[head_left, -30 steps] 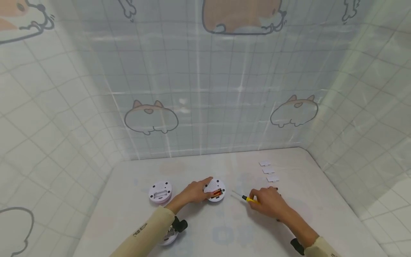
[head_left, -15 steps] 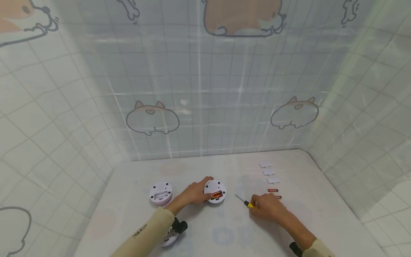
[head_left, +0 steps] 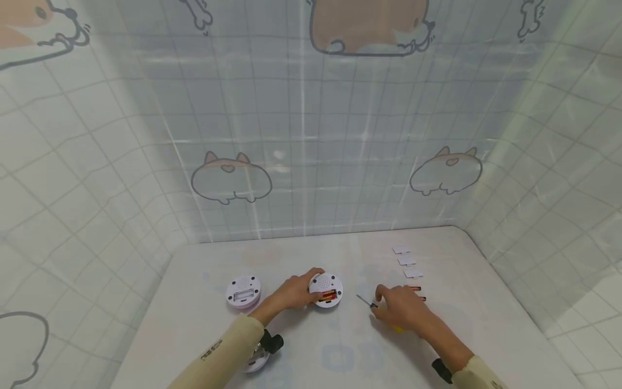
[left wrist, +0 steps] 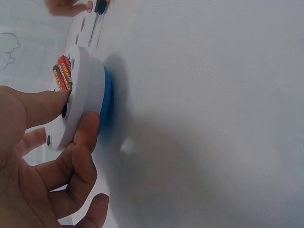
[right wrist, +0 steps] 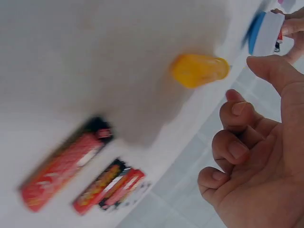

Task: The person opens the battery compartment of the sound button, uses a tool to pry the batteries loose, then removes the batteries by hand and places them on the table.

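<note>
My left hand grips a round white battery-powered device, its thumb on the face beside the battery compartment and its fingers along the side. Two red batteries sit in that compartment. In the left wrist view the device stands tilted, showing a blue far side. A screwdriver with a yellow handle lies on the table below my right hand. That hand is apart from the handle in the right wrist view, fingers loosely bent and holding nothing. Loose red batteries lie close by.
Another round device with a vacant battery slot lies at left. A third one is partly hidden by the left sleeve. Three small white covers lie in a row at the back right. Patterned curtain walls enclose the table.
My right hand has lowered the screwdriver to the table and let go of it. The left hand keeps its grip on the device, nearly unmoved.
</note>
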Demonstrator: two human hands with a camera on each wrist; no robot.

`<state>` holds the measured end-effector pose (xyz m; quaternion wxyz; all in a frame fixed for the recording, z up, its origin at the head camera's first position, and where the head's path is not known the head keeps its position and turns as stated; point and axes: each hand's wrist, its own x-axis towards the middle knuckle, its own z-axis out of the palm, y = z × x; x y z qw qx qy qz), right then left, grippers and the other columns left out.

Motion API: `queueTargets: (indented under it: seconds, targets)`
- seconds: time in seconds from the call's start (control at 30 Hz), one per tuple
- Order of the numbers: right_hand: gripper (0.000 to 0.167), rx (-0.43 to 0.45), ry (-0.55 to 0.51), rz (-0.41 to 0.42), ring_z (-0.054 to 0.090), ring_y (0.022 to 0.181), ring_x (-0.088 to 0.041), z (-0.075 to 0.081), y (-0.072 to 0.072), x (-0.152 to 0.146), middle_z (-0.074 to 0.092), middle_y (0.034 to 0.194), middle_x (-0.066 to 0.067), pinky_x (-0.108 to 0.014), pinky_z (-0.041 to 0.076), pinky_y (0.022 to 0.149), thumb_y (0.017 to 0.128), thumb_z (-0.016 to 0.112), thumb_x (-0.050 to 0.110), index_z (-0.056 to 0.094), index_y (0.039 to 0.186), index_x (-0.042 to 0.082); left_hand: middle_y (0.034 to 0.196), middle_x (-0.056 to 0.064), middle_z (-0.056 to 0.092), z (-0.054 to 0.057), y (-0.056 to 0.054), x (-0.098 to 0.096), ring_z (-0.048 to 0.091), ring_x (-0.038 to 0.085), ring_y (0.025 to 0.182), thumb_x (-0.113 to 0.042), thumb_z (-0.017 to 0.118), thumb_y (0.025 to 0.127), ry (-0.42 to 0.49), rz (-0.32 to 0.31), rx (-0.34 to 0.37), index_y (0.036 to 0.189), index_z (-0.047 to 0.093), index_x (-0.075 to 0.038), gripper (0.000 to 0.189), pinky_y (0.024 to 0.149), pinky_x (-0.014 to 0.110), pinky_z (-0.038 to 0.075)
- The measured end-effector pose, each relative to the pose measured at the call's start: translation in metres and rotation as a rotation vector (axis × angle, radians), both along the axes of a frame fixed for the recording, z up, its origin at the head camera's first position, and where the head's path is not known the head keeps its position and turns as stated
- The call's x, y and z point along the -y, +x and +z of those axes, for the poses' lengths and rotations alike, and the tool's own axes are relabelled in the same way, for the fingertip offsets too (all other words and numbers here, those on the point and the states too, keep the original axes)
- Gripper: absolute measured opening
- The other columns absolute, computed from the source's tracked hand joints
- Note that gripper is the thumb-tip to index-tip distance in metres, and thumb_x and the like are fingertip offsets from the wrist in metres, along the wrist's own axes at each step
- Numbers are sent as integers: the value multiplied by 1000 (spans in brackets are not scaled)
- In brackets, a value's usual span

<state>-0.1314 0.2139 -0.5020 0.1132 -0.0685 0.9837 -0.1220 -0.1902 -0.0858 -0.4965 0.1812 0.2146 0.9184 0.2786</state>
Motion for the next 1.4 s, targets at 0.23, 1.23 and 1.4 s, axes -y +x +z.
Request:
queueTargets:
  seconds: [0.23, 1.23, 1.4]
  targets:
    - [32, -116, -41, 112, 48, 71, -10, 12, -11, 20, 57, 77, 12, -38, 41, 78, 90, 74, 44, 67, 113, 23, 104, 10, 70, 0, -1, 1, 57, 19, 76, -36, 70, 95, -19, -11, -11, 150, 43, -27, 63, 73, 38, 44]
    - [26, -270, -49, 369, 50, 77, -3, 4, -36, 72, 61, 87, 15, -33, 39, 73, 92, 72, 38, 72, 118, 31, 81, 4, 68, 4, -3, 5, 54, 14, 64, -35, 68, 97, -5, -48, -21, 152, 43, -27, 61, 61, 32, 42]
    - [22, -286, -69, 405, 48, 75, -1, 2, -36, 74, 58, 84, 18, -30, 36, 70, 92, 72, 37, 73, 114, 32, 67, -3, 58, 4, -4, 6, 52, 12, 57, -33, 68, 97, 11, -50, -16, 152, 43, -26, 61, 56, 30, 41]
